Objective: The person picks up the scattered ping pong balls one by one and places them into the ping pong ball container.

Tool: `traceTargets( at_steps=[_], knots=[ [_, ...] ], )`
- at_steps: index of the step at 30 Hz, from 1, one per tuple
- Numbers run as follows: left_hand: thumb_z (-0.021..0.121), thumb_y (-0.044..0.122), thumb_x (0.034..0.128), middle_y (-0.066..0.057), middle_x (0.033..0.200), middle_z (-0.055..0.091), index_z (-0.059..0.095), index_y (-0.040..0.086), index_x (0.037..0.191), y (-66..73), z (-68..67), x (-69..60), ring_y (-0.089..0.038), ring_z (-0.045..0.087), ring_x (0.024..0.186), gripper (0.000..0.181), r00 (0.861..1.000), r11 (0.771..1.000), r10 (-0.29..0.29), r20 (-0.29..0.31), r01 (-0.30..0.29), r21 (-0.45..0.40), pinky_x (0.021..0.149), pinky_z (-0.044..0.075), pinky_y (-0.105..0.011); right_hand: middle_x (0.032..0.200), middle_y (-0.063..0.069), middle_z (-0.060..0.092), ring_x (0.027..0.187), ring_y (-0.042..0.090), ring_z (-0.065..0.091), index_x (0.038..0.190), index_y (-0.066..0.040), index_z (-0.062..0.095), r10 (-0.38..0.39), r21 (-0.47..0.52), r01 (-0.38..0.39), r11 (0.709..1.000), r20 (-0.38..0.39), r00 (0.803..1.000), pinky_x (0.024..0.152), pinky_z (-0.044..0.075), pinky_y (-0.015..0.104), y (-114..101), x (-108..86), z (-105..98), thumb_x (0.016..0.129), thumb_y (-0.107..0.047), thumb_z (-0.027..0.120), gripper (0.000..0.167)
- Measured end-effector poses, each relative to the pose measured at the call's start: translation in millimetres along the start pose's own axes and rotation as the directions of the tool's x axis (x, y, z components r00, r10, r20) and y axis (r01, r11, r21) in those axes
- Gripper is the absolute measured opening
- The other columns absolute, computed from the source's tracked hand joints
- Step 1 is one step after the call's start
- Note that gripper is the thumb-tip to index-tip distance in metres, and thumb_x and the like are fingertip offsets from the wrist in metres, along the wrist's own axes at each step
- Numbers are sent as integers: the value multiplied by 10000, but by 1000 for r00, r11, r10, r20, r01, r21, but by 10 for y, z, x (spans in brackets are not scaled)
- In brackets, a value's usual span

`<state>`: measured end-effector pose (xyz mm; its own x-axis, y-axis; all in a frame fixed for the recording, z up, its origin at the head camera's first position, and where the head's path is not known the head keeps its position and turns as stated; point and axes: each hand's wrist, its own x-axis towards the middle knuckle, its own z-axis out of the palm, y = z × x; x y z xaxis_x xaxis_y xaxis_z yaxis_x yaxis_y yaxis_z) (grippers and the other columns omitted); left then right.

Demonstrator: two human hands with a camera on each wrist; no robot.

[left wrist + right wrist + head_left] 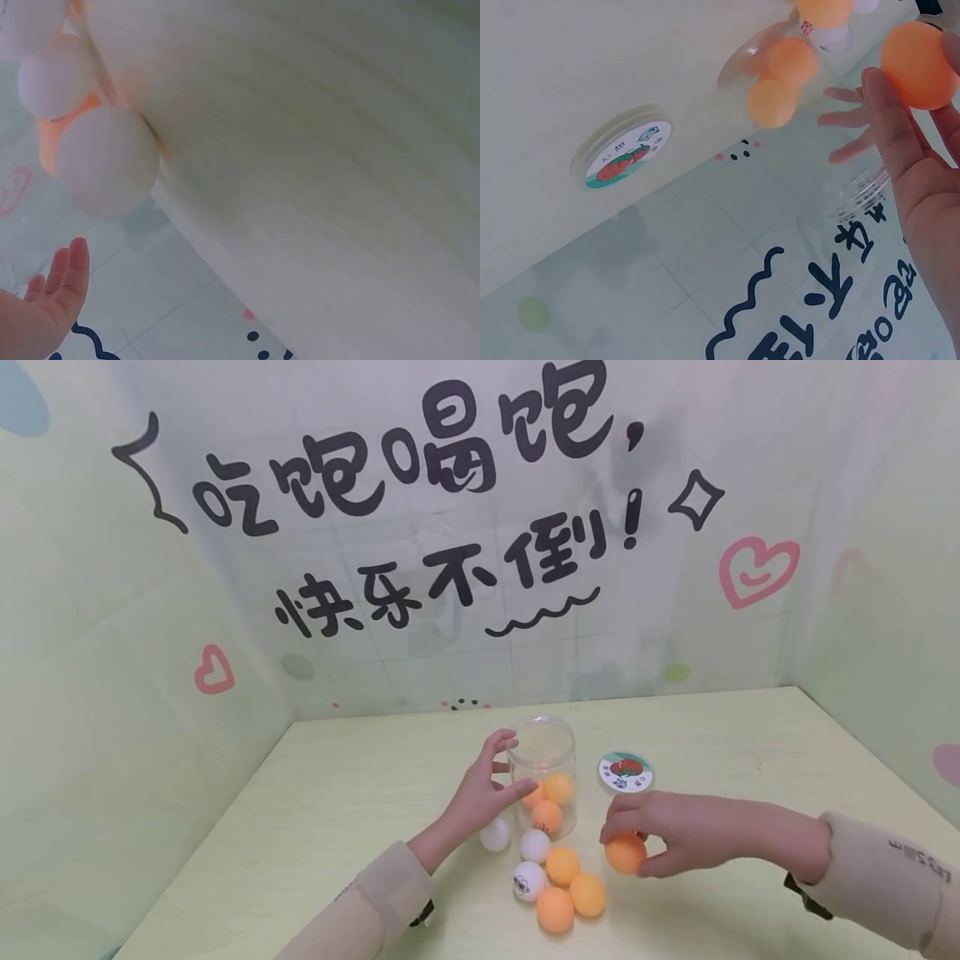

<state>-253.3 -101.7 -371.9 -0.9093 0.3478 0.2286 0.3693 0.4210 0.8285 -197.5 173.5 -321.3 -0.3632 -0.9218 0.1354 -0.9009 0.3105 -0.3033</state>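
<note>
On pale counter (337,793), near loose white and orange balls (563,866): pinched by right hand (693,835), one smooth, round, bright-orange ball (626,853); clasped by left hand (477,787), clear cylindrical jar (547,747) containing more orange balls (547,816).

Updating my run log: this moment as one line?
left hand: around jar; right hand: holds orange ball; lid: on table

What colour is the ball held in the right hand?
The ball in the right hand is orange; the right wrist view shows it best.
</note>
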Motion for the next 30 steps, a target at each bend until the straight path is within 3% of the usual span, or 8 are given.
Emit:
traceTargets(
  at_steps=[8,14,24,30],
  knots=[
    [687,289,818,-97,1396,395,288,251,1356,-11,3,-3,-292,520,1101,671,1000,1000,3,-4,-3,3,821,466,-381,1009,-95,533,909,43,484,1065,-168,577,31,-93,-36,995,-52,998,772,456,197,-30,154,-170,780,-71,668,315],
    [684,319,817,-109,1388,400,289,236,1356,-15,2,3,-298,523,1094,673,1000,1000,5,-3,-5,8,815,469,-372,1055,-68,542,911,67,519,1089,-165,585,120,-50,-120,992,-6,993,794,486,244,-54,293,-336,811,-90,662,298],
    [679,344,814,-110,1394,396,281,229,1364,-9,-3,0,-303,520,1100,688,1000,1000,2,2,-2,8,819,471,-372,1028,-44,569,869,82,534,1067,-134,591,119,-59,-120,991,-18,993,729,496,218,-45,493,-565,796,-56,675,295],
    [680,332,816,-112,1388,408,277,192,1375,-25,3,11,-313,520,1101,703,1000,1000,11,1,-11,10,820,473,-374,1013,-26,575,852,104,536,1065,-109,589,132,-85,-138,987,-71,989,741,498,253,-20,582,-651,782,-32,680,307]
  ],
)
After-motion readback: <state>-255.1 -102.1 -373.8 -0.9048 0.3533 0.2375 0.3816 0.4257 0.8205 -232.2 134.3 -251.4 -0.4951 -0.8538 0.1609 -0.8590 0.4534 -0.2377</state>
